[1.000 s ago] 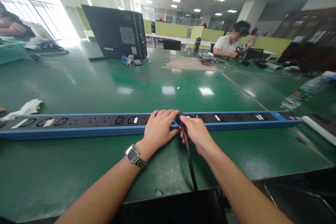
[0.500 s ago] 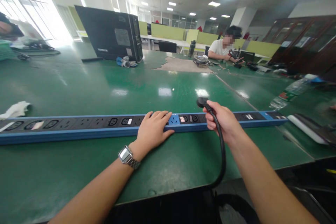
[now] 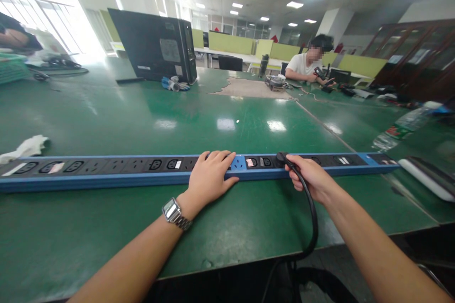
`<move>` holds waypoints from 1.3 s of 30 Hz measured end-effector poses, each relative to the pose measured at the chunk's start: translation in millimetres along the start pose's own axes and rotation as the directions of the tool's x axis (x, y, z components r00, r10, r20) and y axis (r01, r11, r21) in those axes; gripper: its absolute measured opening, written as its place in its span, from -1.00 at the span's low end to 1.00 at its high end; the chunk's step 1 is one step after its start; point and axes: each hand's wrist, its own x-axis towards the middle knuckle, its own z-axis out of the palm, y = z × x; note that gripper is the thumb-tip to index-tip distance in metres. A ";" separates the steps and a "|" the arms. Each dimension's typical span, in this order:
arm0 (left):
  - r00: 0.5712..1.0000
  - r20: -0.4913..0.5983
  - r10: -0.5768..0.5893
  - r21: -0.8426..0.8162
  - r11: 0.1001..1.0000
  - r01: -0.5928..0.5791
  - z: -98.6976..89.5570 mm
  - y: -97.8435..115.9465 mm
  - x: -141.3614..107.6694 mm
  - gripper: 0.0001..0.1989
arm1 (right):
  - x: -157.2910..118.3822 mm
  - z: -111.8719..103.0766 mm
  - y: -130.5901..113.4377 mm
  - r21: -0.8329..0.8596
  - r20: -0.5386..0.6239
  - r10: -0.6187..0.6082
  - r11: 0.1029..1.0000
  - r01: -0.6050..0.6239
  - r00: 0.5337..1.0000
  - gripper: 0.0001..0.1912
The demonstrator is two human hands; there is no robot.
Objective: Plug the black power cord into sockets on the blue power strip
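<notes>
A long blue-and-black power strip (image 3: 131, 165) lies across the green table. My left hand (image 3: 212, 173) holds it near the middle, with the fingers over its top and the thumb along its near side. A silver watch is on that wrist. In my right hand (image 3: 306, 175) is a black power plug (image 3: 282, 157), pinched at its cable end. The plug sits on a socket right of the strip's small blue section. Whether its pins are fully in is hidden. Its thick black cable (image 3: 313, 218) loops down over the table's near edge.
A black computer case (image 3: 152, 49) stands at the back left, with gloves (image 3: 175, 84) beside it. At right lie a plastic bottle (image 3: 405, 125) and a black-and-white object (image 3: 426, 180). White tissue (image 3: 26, 147) is at left. A person (image 3: 305, 64) sits across the table.
My right hand has lowered the plug from above the strip onto a socket. My left hand has stayed on the strip. The view has shifted slightly.
</notes>
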 end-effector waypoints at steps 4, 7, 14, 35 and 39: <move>1.000 -0.001 0.001 0.006 1.000 -0.001 0.2 -0.1 -0.1 -0.43 | 3.1 -3.3 3.7 0.013 -0.004 0.034 0.999 -0.034 0.999 -0.65; 1.000 0.004 0.007 0.011 1.000 -0.007 0.0 -0.3 -0.3 -0.42 | 5.4 1.7 10.8 0.009 -0.023 0.040 0.999 -0.040 0.999 -0.65; 1.000 -0.004 -0.004 -0.002 1.000 0.004 -1.0 -0.2 -0.9 -0.43 | -24.6 -15.6 -23.1 0.073 -0.091 -0.210 0.973 0.217 0.973 -0.67; 1.000 0.011 -0.001 -0.003 1.000 0.001 0.0 -2.0 0.7 -0.42 | 22.6 -156.6 4.0 -0.138 -0.329 0.049 0.985 -0.099 0.943 -0.62; 1.000 -0.013 -0.008 -0.055 0.998 0.007 -1.4 -1.1 -0.1 -0.34 | 8.5 -139.0 -7.5 -0.165 -0.340 -0.046 0.986 -0.011 0.939 -0.59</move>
